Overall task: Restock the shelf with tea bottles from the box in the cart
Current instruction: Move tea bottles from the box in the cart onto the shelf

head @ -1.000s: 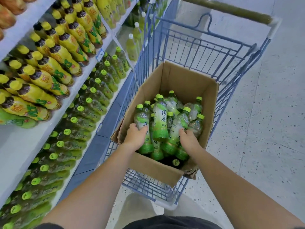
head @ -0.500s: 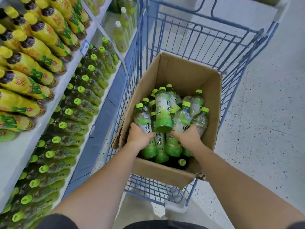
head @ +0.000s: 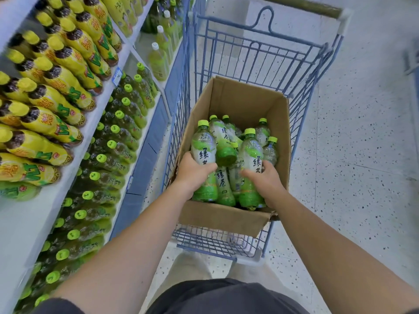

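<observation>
While both arms reach down into the cardboard box, each hand grasps one bottle.

Left hand: fingers and thumb are curled round the middle of the first green tea bottle. It leans close to the box's left wall, green cap uppermost.

Right hand: fingers are wrapped round the lower body of the second green tea bottle. It stands slightly tilted towards the box's right side, cap uppermost.

Between and behind the two held bottles sit the loose green tea bottles, jumbled at differing angles and touching one another. Whether either held bottle is lifted clear of the pile cannot be told.

With its flaps open, the box sits inside the blue wire cart, towards its near end. That cart stands just beside the shelf unit on the person's left.

On the lower shelf are rows of green-capped bottles, caps facing outward. On the upper shelf are yellow-labelled bottles with yellow caps. A blue price tag is fixed to the upper shelf edge. Speckled floor lies to the cart's right.
</observation>
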